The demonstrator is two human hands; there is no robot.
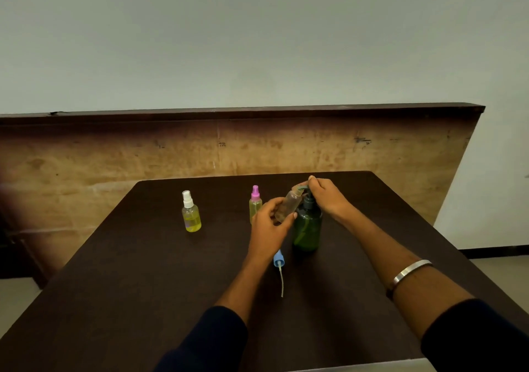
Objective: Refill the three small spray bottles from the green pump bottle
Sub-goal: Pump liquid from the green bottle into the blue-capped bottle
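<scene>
1. At the far middle of the dark table [171, 300], the left hand [269, 223] grasps the uncapped spray bottle [289, 204] around its lower body, tilted so its open neck leans up under the spout of the green pump bottle [307, 228].
2. Just right of it, the right hand [326, 195] presses down on the pump head, fingers curled over the top.
3. Small, clear and nearly empty, the held bottle looks light and thin-walled; I judge a hard squeeze could dent it, so a mid-body pinch suits it.
4. Heavier and stiff, the pump bottle stands upright and seems steady under the push.
5. Nearer, the blue sprayer cap [279, 260] lies on its side with its dip tube trailing toward the near edge.
6. Farther left stand the pink-capped bottle [255, 204] and, well apart, the white-capped bottle [191, 213], both holding yellow liquid.
</scene>
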